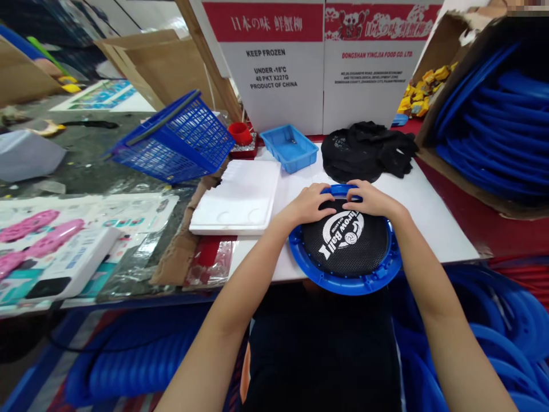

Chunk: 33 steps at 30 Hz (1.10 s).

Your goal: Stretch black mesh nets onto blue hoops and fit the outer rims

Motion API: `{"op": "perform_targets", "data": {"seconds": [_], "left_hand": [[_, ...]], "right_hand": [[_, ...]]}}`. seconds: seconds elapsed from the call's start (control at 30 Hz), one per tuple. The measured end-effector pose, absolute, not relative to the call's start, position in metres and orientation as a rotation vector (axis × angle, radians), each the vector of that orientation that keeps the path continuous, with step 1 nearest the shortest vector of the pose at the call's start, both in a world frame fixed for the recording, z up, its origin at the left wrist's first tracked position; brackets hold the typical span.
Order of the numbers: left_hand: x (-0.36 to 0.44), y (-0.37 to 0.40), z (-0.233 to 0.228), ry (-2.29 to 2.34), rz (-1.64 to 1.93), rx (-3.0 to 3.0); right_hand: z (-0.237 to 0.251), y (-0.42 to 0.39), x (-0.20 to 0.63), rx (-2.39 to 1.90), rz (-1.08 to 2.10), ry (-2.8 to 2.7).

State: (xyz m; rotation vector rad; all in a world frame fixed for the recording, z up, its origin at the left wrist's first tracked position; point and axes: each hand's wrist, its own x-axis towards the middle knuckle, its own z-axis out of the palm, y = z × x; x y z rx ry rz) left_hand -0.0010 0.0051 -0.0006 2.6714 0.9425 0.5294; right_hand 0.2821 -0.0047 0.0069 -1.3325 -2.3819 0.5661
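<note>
A round blue plastic ring (338,284) lies at the near edge of the white work surface, partly overhanging it. Inside the ring sits a black mesh disc (360,252) with white "Throw Ball" lettering. My left hand (309,204) grips the far side of the ring, its fingers bent over the rim onto the mesh. Beside it, my right hand (369,199) holds the same far rim, fingers curled and thumb towards the mesh. The fingertips of both hands come close together. Behind the ring is a pile of black mesh pieces (355,154).
A light blue tray (291,151) with small bits stands behind, near a red cup (240,133). White foam (240,194) lies left, below a tilted blue basket (175,143). Blue rings fill a carton (433,146) at right. A white printed box (283,109) closes off the back.
</note>
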Motion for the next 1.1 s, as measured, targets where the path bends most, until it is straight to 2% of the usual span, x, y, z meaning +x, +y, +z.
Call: {"op": "perform_targets", "data": {"seconds": [0.2,0.37,0.53,0.73,0.97,1.1], "left_hand": [[-0.005,0.004,0.007,1.051,0.509,2.636],[-0.007,0.006,0.013,1.156,0.367,2.574],[-0.003,0.010,0.006,1.043,0.393,2.509],[-0.010,0.019,0.007,0.964,0.605,2.290],[-0.018,0.007,0.009,0.974,0.424,2.283],[-0.014,0.006,0.008,0.991,0.405,2.328]], "right_hand": [[0.015,-0.011,0.285,-1.370,0.636,-2.425],[0.019,-0.014,0.285,-1.419,0.488,-2.466],[0.020,-0.016,0.282,-1.396,0.653,-2.467],[0.027,-0.013,0.289,-1.295,0.925,-2.403],[0.011,-0.008,0.277,-1.109,0.923,-2.272],[0.015,-0.010,0.277,-1.147,0.944,-2.313]]}}
